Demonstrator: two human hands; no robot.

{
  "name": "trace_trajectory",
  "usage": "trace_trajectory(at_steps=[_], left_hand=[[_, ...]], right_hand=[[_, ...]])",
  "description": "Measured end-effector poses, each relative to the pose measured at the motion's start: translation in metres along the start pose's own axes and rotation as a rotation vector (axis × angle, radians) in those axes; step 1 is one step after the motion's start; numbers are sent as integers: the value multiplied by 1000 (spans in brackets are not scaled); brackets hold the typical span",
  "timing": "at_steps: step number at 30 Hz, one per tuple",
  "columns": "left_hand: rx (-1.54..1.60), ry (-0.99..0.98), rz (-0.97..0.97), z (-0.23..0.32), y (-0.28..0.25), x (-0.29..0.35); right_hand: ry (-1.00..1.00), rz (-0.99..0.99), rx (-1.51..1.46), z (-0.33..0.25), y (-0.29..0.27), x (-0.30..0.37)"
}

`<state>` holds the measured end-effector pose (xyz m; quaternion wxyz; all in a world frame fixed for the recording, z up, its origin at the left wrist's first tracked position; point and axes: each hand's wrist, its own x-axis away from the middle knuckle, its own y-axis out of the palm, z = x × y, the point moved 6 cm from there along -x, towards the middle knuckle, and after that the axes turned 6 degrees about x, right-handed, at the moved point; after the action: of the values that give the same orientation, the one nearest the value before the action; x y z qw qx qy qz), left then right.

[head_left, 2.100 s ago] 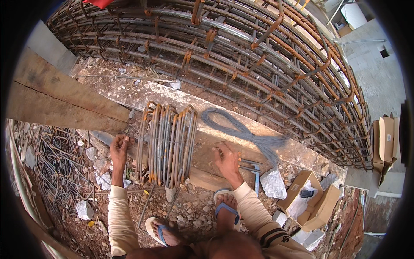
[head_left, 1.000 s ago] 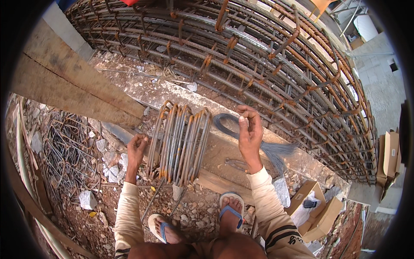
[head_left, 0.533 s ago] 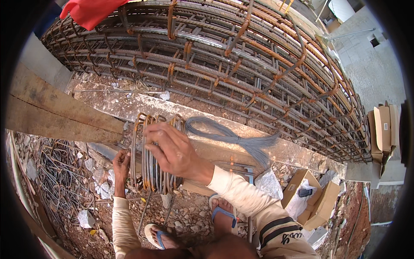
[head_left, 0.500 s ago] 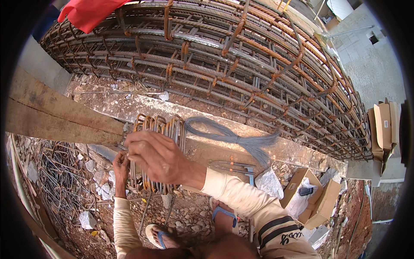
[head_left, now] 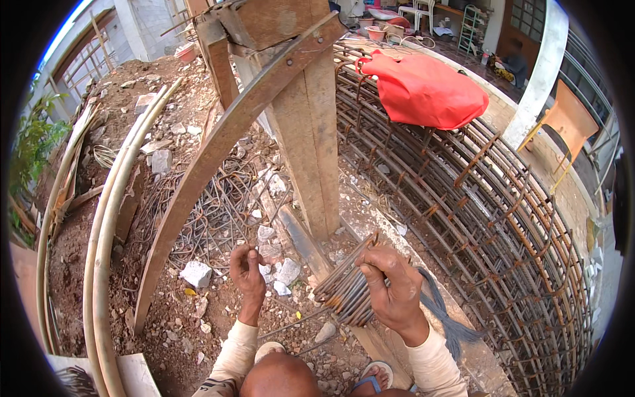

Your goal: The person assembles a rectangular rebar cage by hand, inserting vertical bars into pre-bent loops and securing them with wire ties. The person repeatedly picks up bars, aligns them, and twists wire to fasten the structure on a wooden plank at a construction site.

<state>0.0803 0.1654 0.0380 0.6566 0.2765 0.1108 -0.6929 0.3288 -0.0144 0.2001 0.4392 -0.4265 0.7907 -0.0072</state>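
My left hand (head_left: 249, 272) is raised over the rubble with its fingers curled and thumb against them; anything held there is too small to make out. My right hand (head_left: 395, 292) is closed in a pinch, thumb to forefinger, beside the bundle of bent steel stirrups (head_left: 345, 286). Whatever sits between those fingertips cannot be told. The stirrups lie side by side on a wooden board (head_left: 380, 351). Partly hidden behind my right hand and forearm is a tied bundle of grey binding wire (head_left: 453, 324).
A long rebar cage (head_left: 463, 198) runs along the right, a red cloth bag (head_left: 423, 89) on top. A wooden post (head_left: 307, 145) and a curved brace (head_left: 218, 145) stand ahead. Loose stirrups (head_left: 198, 212) and pale poles (head_left: 106, 245) lie left. A person (head_left: 512, 66) sits far off.
My view has swung left, bringing the post, brace and poles into sight. My hands, close together over the stirrups before, are now apart, left hand to the left and right hand to the right.
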Motion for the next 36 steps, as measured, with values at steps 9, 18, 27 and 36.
trace_trajectory(at_steps=[9,18,27,36], left_hand=[[420,4,86,115,-23,-2],[542,-204,46,125,-34,13],[359,-474,90,99,-59,35],[-509,104,-390,202,-7,2]], right_hand=[[610,-15,-338,56,53,67],[570,6,-295,52,37,51],[620,44,-406,39,18,29],[366,-128,2,-28,29,12]])
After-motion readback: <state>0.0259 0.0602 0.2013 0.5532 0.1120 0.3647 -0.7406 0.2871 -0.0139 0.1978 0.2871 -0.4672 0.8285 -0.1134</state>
